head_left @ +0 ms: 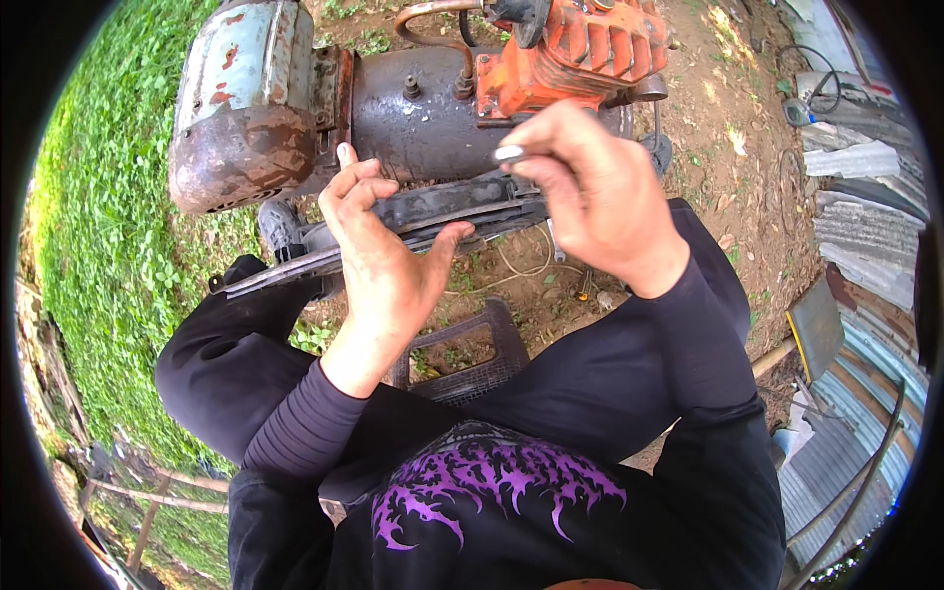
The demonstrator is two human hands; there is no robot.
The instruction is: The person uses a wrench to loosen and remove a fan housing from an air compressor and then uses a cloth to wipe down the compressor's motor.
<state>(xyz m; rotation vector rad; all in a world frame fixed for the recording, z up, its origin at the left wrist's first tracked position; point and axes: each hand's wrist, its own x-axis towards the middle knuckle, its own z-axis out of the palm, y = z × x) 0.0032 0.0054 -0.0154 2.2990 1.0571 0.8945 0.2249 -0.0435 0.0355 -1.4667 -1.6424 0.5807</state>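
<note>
My left hand (379, 258) grips a long, dark metal piece (280, 276), like a slotted rail or guard, lying crosswise below a worn compressor. Its fingers reach over the piece toward the dark tank (393, 128). My right hand (600, 211) is raised over the right part of that piece, thumb and index finger pinched on a small object (508, 153) with a white end, too small to make out. The compressor has a rusty grey motor (241, 103) at left and an orange finned pump head (575, 59) at right.
A black plastic crate or stool (497, 349) stands between my bent legs. Wires lie on the dirt (733, 167) behind the piece. Grass (103, 256) runs along the left; corrugated sheets (855, 211), a black cable and a grey yellow-edged panel (813, 329) lie at right.
</note>
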